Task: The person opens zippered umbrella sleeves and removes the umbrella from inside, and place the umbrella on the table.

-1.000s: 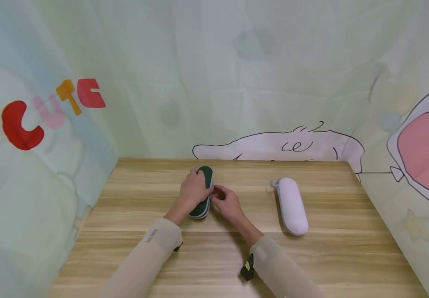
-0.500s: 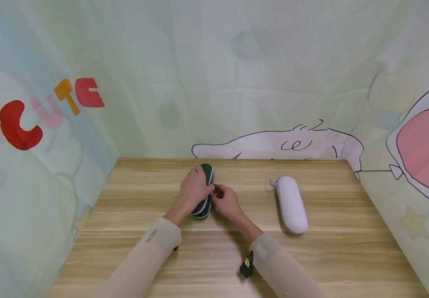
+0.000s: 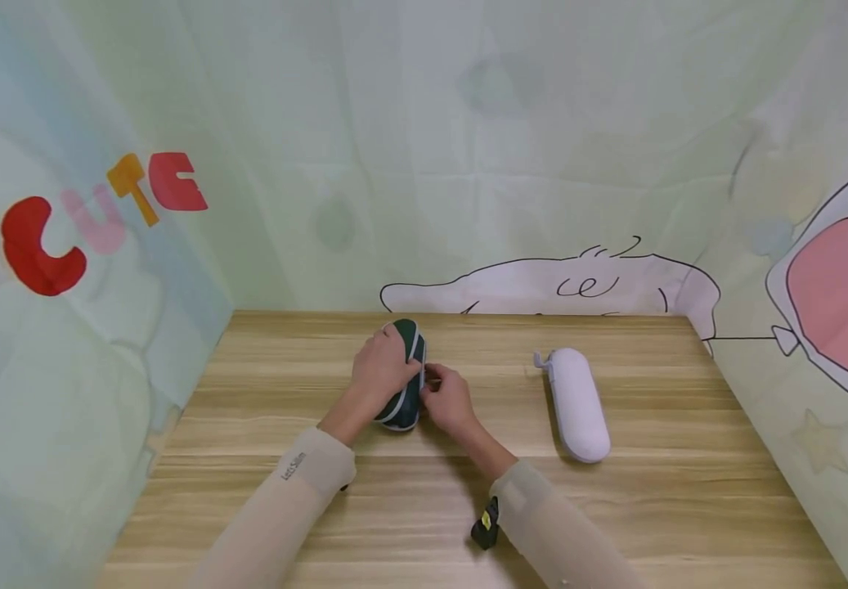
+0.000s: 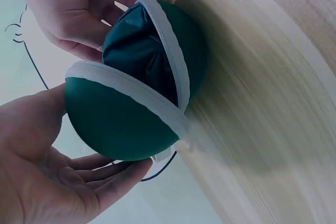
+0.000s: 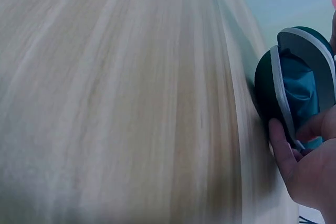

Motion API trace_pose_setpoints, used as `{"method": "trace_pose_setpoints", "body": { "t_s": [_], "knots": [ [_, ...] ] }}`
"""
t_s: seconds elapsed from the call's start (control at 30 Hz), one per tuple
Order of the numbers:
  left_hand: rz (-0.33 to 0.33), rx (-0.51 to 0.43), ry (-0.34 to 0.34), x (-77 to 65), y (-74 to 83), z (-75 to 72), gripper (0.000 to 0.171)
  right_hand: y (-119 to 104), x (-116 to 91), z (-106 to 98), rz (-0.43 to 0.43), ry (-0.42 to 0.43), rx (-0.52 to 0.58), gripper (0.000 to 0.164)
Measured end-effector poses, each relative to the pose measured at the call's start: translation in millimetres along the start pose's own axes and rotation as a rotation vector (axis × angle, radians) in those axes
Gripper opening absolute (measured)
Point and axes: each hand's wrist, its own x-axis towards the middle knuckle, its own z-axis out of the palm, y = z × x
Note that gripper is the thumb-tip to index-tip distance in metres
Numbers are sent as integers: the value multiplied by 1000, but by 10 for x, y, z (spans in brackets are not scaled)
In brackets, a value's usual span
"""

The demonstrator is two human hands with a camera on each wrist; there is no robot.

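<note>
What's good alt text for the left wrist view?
A green case with pale trim gapes open, showing teal lining. The left hand holds one half; the right hand is beside the opening. A wooden tabletop shows at right.

On a table (image 3: 688, 491) before a backdrop (image 3: 424, 204), a case (image 3: 410, 399) sits between left hand (image 3: 382, 364) and right hand (image 3: 450, 402). A second case (image 3: 578, 406) lies right.

Green zip case (image 3: 411, 397): middle hidden under the left hand (image 3: 378, 364) in the head view; cut off toward 3 o'clock in the right wrist view.
Its inside: depth hidden by dark lining (image 4: 139, 45).
Right hand (image 3: 451, 402): cut off at 4 o'clock in its wrist view.
Sleeves (image 3: 287, 499): cut off at 7 and 5 o'clock, head view.
Balloon print (image 3: 846, 286): cut off at 3 o'clock.
</note>
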Motion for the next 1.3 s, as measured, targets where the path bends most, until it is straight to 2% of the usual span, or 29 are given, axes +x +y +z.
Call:
{"method": "trace_pose_setpoints", "body": {
  "t_s": [0.23, 0.43, 0.83, 1.07, 1.3],
  "knots": [
    [10, 59, 22, -30, 1, -52, 63, -41, -11, 0, 55, -8, -1, 43],
    [-12, 80, 43, -12, -27, -94, 57, -54, -28, -7, 88, -13, 12, 45],
    [-18, 37, 49, -7, -136, -179, 49, -25, -10, -44, 73, 9, -4, 40],
    [4, 37, 58, 4, -263, -205, 46, 0, -5, -57, 65, -2, 28, 40],
    [28, -13, 71, 17, -386, -256, 44, -5, -8, -70, 89, -25, 65, 39]
  ]
}}
